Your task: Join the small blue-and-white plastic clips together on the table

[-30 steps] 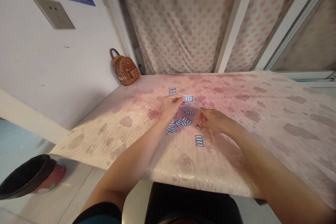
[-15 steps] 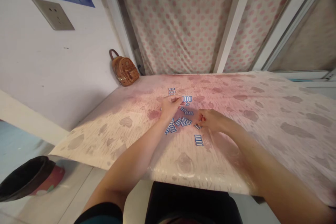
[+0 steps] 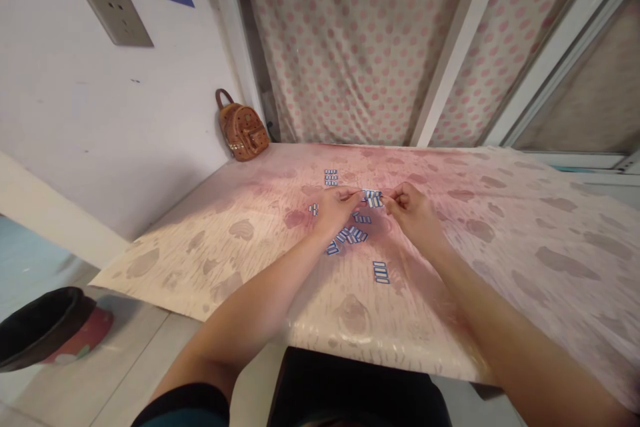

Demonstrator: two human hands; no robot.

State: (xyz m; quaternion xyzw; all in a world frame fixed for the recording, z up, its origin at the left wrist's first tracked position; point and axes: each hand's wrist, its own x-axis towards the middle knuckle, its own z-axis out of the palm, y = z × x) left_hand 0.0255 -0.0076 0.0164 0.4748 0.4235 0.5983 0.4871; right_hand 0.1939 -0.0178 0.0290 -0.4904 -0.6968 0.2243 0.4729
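My left hand [image 3: 336,211] is closed in a pinch on a small fan of white cards with blue borders [image 3: 372,197], held above the table. At the right end of that fan, my right hand [image 3: 414,212] pinches with thumb and forefinger at a card there; its exact grip is too small to make out. Beneath the hands lies a loose pile of similar cards [image 3: 352,235], partly overlapping. Nearer to me sits a neat column of several cards [image 3: 381,272]. Farther back, small cards stand in rows [image 3: 331,177], and a few more cards [image 3: 313,209] lie left of my left hand.
A patterned plastic cloth [image 3: 350,313] covers the table. At its back left corner a small brown backpack [image 3: 245,132] leans by the wall. A dark-rimmed bin [image 3: 55,327] stands on the floor at the left. A dotted curtain [image 3: 345,47] hangs behind the table.
My right hand has lifted from the pile's right side up to the fan in my left hand. The single card under it is gone from the table. The view has shifted slightly.
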